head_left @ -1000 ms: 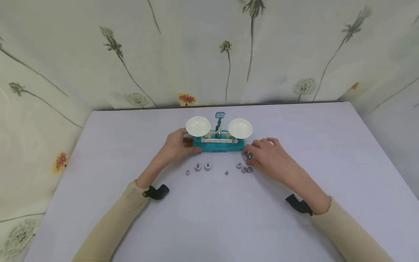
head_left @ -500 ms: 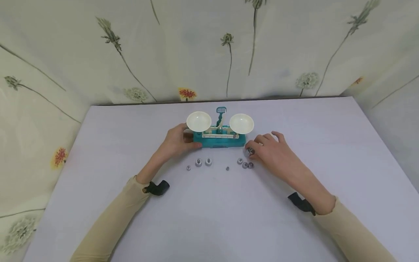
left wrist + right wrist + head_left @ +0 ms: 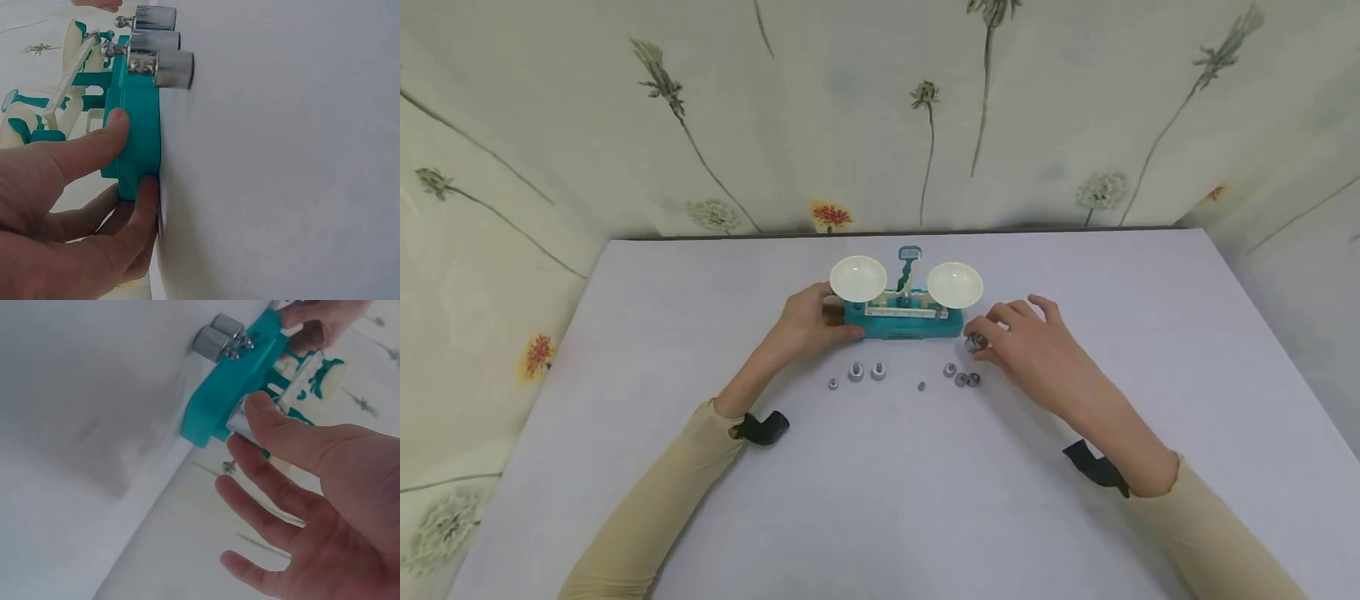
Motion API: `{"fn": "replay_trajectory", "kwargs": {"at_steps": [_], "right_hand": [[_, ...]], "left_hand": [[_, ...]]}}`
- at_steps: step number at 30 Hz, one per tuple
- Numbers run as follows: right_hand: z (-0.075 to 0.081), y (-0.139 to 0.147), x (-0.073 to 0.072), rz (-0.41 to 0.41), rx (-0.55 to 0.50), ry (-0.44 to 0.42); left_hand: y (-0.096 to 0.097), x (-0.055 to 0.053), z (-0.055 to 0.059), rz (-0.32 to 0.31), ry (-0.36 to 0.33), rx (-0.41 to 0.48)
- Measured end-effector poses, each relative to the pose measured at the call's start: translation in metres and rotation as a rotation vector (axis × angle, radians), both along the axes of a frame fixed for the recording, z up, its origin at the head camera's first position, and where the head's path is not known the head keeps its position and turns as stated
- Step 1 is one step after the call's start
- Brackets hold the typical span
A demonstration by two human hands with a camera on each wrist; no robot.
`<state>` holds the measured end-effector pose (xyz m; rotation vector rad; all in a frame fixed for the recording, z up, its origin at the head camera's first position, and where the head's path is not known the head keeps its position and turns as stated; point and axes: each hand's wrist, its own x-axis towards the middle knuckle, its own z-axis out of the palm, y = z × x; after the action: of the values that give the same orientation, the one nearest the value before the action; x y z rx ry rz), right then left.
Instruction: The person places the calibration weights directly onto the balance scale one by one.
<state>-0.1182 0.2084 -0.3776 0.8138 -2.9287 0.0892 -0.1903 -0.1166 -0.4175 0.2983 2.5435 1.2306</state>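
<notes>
A teal balance scale [image 3: 904, 327] with two white pans stands near the table's far edge. My left hand [image 3: 808, 325] grips its left end, thumb on the front of the base and fingers around the side, as the left wrist view confirms. At the base's right front corner, my right hand [image 3: 1026, 350] pinches a shiny metal weight [image 3: 240, 422] between thumb and forefinger, the other fingers spread apart. That weight appears tilted, its knob [image 3: 229, 467] pointing away from the table. Both the left pan [image 3: 858, 278] and the right pan [image 3: 955, 285] hold nothing.
Several metal weights stand in front of the scale: two larger ones, including this weight [image 3: 856, 372], a small one [image 3: 832, 384] at left, a tiny one [image 3: 921, 386] in the middle, and a cluster [image 3: 962, 379] at right. A flower-patterned curtain [image 3: 880, 125] hangs behind the table [image 3: 880, 500].
My right hand has shifted slightly right with the weight, and its outer fingers have spread a little. My left hand keeps its grip on the balance scale. The head view has tilted slightly.
</notes>
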Motion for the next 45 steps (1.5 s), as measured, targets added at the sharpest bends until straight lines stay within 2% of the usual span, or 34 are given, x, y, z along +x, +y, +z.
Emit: {"fn": "replay_trajectory", "kwargs": {"at_steps": [7, 17, 27, 37, 45], "right_hand": [[0.008, 0.0, 0.001, 0.006, -0.003, 0.026], [0.01, 0.001, 0.004, 0.023, -0.02, 0.053], [0.024, 0.0, 0.006, 0.028, -0.02, 0.036], [0.037, -0.001, 0.004, 0.069, -0.062, 0.079], [0.045, -0.004, 0.002, 0.074, -0.039, 0.089]], "left_hand": [[0.0, 0.0, 0.0, 0.001, 0.011, 0.003], [-0.001, 0.001, -0.001, -0.003, 0.008, 0.001], [-0.001, 0.0, -0.003, -0.009, 0.022, 0.005], [0.0, 0.0, -0.005, -0.01, 0.029, -0.003], [0.0, 0.0, -0.005, -0.009, 0.035, -0.022]]}}
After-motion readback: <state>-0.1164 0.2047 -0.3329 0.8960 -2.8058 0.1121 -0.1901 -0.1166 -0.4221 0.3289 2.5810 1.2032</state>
